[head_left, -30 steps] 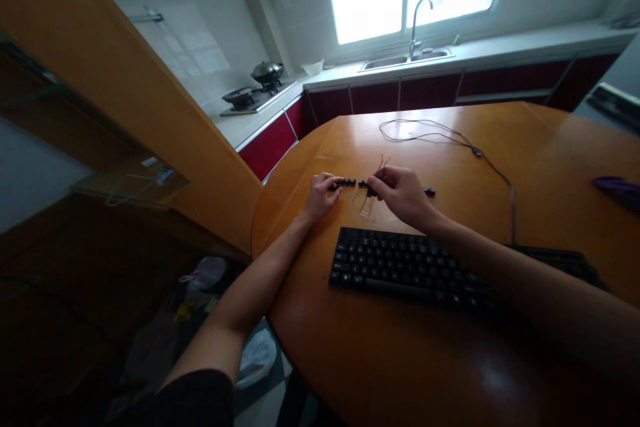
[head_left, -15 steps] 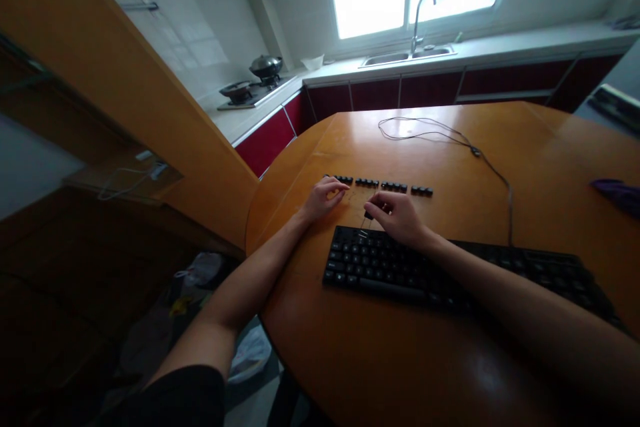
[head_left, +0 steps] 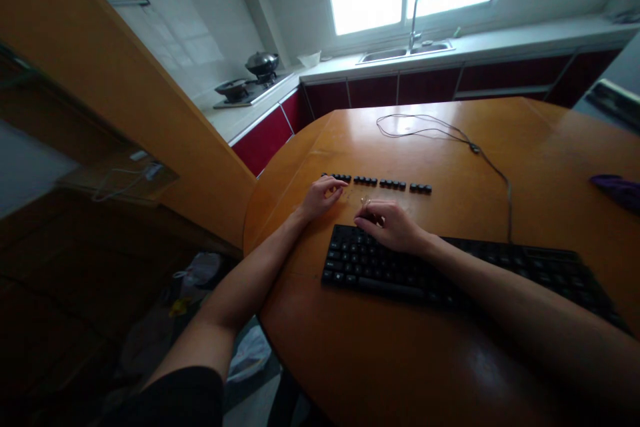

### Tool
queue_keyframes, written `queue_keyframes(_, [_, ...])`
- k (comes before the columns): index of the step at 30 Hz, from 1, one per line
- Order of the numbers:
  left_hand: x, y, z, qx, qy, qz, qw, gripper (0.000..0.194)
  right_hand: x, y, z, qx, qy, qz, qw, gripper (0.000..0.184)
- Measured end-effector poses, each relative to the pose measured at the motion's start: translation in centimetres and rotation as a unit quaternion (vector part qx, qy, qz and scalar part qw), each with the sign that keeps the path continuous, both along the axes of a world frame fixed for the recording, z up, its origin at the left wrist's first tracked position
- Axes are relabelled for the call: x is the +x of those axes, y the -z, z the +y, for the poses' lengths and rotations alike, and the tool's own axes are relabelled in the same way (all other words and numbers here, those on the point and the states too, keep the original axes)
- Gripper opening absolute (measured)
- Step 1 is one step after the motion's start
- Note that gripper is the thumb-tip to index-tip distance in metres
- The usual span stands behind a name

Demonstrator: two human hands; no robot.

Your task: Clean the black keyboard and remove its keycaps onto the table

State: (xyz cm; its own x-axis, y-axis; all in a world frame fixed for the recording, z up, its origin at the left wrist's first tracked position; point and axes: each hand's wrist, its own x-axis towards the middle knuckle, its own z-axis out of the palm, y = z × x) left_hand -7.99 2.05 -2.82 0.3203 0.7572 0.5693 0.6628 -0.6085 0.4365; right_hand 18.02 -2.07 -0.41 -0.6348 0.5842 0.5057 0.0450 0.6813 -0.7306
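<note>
A black keyboard (head_left: 380, 267) lies on the wooden table, its upper-left corner beneath my right hand (head_left: 387, 223). The fingers of that hand are closed round a wire keycap puller (head_left: 365, 201), whose thin wire ends now stick up past the fingertips; its handle is mostly hidden. My left hand (head_left: 323, 197) rests on the table to the left, thumb and forefinger apart, holding nothing. Beyond the hands, black keycaps stand in a line of small groups (head_left: 393, 183); the leftmost group (head_left: 343, 178) is partly covered by my left hand.
A cable (head_left: 509, 200) runs from the keyboard to a loose loop at the table's far side. Purple cloth (head_left: 617, 191) lies at the right. Behind the table are a sink (head_left: 385, 55) and a stove with a lidded pan (head_left: 261, 63).
My right hand has moved slightly left and turned the keycap puller, so its wires point up instead of down at the keys. My left hand stays nearly still.
</note>
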Motion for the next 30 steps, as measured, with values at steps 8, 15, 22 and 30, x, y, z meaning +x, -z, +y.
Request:
queue_keyframes(8, [-0.1, 0.2, 0.1, -0.01, -0.005, -0.004, 1.0, 0.02, 0.1, 0.3, -0.1, 0.036, -0.016, -0.046, 0.998, 0.02])
queue_keyframes(15, [-0.2, 0.3, 0.1, -0.018, -0.002, -0.017, 1.0, 0.021, 0.0, 0.6, 0.4, -0.002, 0.032, -0.07, 0.997, 0.033])
queue_keyframes(22, [-0.1, 0.3, 0.1, -0.021, -0.003, -0.019, 1.0, 0.022, -0.3, 0.8, 0.2, -0.048, 0.038, -0.094, 0.994, 0.036])
queue_keyframes(30, [0.0, 0.1, 0.0, -0.016, -0.008, -0.009, 1.0, 0.02, -0.6, 1.3, 0.7, -0.162, 0.023, -0.053, 0.985, 0.036])
